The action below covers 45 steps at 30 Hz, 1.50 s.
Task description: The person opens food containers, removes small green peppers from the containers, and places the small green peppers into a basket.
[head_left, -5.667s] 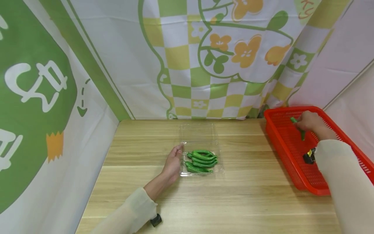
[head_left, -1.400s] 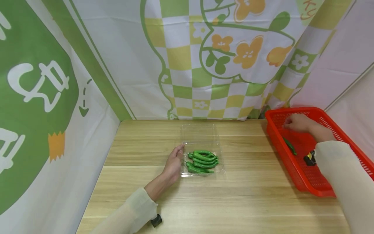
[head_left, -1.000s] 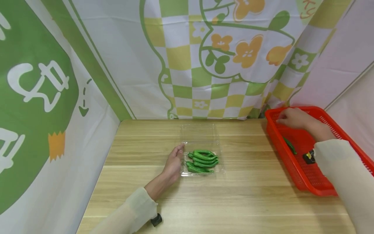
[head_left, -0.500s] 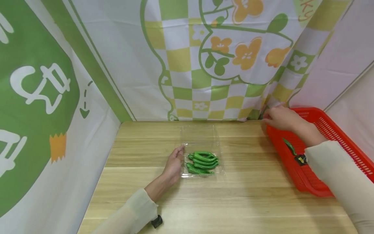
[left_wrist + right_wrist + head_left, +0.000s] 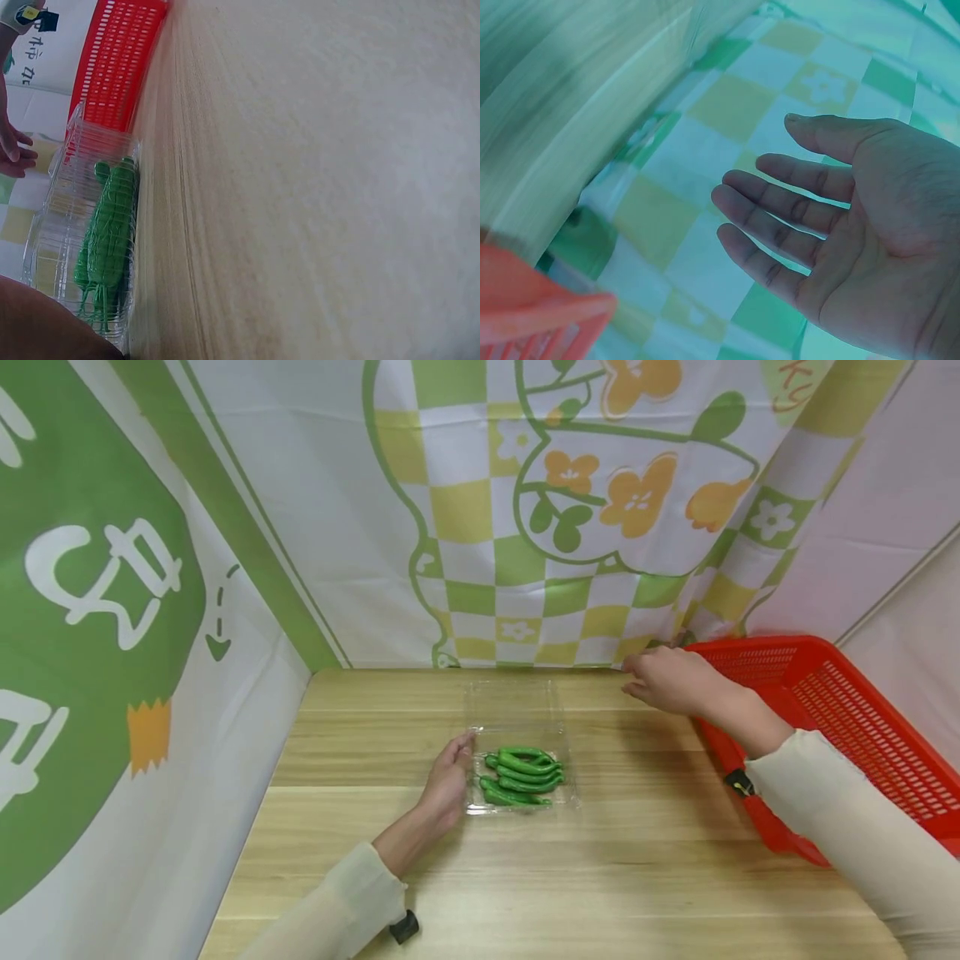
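Note:
A clear plastic box (image 5: pixel 567 789) stands on the table with its lid (image 5: pixel 513 703) folded back flat. Inside lie several green chili peppers (image 5: pixel 525 768), side by side. My left hand (image 5: pixel 441 787) holds the box by its left side. In the left wrist view the peppers (image 5: pixel 111 225) show through the ribbed wall. My right hand (image 5: pixel 671 679) hovers over the back of the table, just left of the red basket (image 5: pixel 873 693). The right wrist view shows that hand (image 5: pixel 855 225) with nothing in it, fingers loosely extended and apart. My right forearm covers part of the basket.
The wooden table (image 5: pixel 360 735) ends at a printed cloth wall (image 5: pixel 525 585) behind, with more cloth on both sides. The basket, with slotted walls, stands along the right edge of the table; its corner (image 5: pixel 547 307) shows low in the right wrist view.
My right hand held a chili pepper in the basket, let it go there, then lifted out leftward over the table. That pepper is now hidden behind my arm. My left hand and the box stay put.

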Tool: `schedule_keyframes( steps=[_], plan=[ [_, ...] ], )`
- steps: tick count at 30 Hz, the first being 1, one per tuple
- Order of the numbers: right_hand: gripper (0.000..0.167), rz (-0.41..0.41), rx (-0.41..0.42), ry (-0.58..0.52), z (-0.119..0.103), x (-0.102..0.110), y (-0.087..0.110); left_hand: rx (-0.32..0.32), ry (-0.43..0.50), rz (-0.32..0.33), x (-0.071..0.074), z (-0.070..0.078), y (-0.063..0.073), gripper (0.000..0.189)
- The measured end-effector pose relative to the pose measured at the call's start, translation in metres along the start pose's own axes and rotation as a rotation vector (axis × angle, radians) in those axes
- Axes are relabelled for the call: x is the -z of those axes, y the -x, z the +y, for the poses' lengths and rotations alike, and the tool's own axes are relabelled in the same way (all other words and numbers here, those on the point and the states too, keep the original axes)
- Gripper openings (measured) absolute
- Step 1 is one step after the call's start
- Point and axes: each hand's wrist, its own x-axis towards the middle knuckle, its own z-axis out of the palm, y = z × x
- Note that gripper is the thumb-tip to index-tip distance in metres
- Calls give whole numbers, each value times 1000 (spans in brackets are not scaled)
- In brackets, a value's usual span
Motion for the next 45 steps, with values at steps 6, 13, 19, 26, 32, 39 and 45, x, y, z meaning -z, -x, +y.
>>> schedule_keyframes(
  steps=[6,13,19,26,32,39,45],
  plan=[
    [32,-27,27,1,-22,-6,-5,-5,4,-3,-1,0,1,49],
    [31,-34,85,-25,-42,-16,-10,-6,7,-20,0,0,1,50],
    [28,-7,163,-28,-58,-27,-16,-8,18,-21,0,0,0,51],
    [33,-60,180,-21,-73,-33,-22,-7,14,-17,0,1,1,50],
    [34,-117,176,-13,-83,-41,-25,-9,9,-10,0,2,1,49],
    [33,-154,206,-35,-93,-54,-26,-5,4,-13,0,1,0,49],
    [34,-196,215,-78,-102,-63,-29,-6,6,-18,0,1,1,49]
  ],
)
